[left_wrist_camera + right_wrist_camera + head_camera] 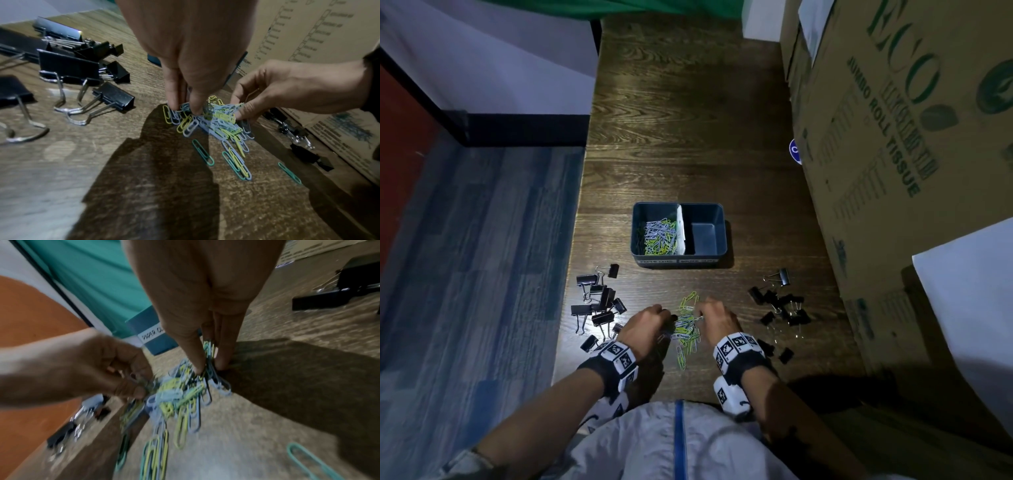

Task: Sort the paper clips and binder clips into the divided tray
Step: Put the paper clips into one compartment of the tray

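your left hand (645, 325) and your right hand (717, 320) are both down on the pile of paper clips (686, 325) that lies between them on the wooden table (688, 120). your left fingertips (196, 108) are pinching clips at the pile's left edge, and your right fingertips (198, 366) are pinching a small bunch at its right edge. a few loose clips trail from the pile back toward your body. the large binder clips (599, 303) lie just outside your left hand, the small binder clips (782, 306) outside your right. the divided tray (640, 255) sits ahead of both hands, well apart from them, with paper clips in its left compartment. cardboard boxes (893, 137) stand beyond your right hand.
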Tool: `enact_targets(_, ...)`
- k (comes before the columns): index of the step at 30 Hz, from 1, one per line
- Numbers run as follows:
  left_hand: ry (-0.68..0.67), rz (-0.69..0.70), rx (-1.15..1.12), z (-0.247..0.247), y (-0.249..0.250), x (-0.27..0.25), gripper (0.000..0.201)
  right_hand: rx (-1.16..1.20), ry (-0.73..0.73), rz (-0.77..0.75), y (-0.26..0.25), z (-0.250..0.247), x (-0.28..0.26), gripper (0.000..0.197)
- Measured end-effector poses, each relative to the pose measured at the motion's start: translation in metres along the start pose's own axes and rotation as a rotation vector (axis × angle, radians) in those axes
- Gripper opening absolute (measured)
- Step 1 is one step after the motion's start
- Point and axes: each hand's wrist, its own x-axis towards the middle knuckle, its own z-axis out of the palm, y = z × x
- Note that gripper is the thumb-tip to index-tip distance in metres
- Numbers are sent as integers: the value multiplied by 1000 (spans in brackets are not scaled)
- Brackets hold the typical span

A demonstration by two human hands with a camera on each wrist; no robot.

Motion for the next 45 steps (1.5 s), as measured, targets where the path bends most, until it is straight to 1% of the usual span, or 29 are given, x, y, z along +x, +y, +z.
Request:
enact_targets(2,30,-18,-33,-5,-2,-2,15,4,9,65,2,-6,2,24)
enact_targets(5,88,-21,-102,-12,-3,-3,17,22,19,132,0,-17,6,21)
enact_targets(9,205,5,-168,-27,-1,-6,17,28,-22,143,1,-26,11,19)
enact_targets(13,343,43,-256,-56,6,-3,8,28,-38,139,-5,-30,18,14)
enact_targets(16,422,61,-284,-84,8,7,8,64,-22,105,-10,-38,22,13)
enact_targets(20,557,39,-279,-123,8,34,10,137,15,14,-22,-53,21,12)
enact_targets(21,569,31,-273,-132,6,42,11,151,38,-14,-28,-58,21,12)
enact_targets(23,543,8,-279,-142,1,55,16,167,73,-64,-39,-68,23,12)
enact_targets(25,508,-22,-290,-145,-6,60,23,172,107,-115,-51,-78,29,13)
enact_targets(28,580,-77,-252,-136,-14,51,22,176,120,-156,-67,-95,44,14)
enact_targets(30,599,-92,-241,-121,-17,39,22,161,145,-157,-78,-106,57,17)
enact_targets(32,562,-98,-226,-103,-21,26,23,177,195,-151,-87,-116,73,19)
enact_targets(35,434,-72,-239,-75,-28,9,29,220,213,-171,-98,-127,88,8)
enact_targets(38,271,-58,-256,-54,-31,-7,35,265,198,-170,-95,-126,93,30)
enact_targets(39,238,-61,-254,-47,-34,-12,33,280,208,-169,-92,-125,90,33)
enact_targets(42,152,-52,-211,-30,-40,-22,26,327,247,-173,-77,-107,78,25)
enact_targets(45,40,-57,-199,-26,-40,-26,22,301,158,-116,-51,-78,58,17)
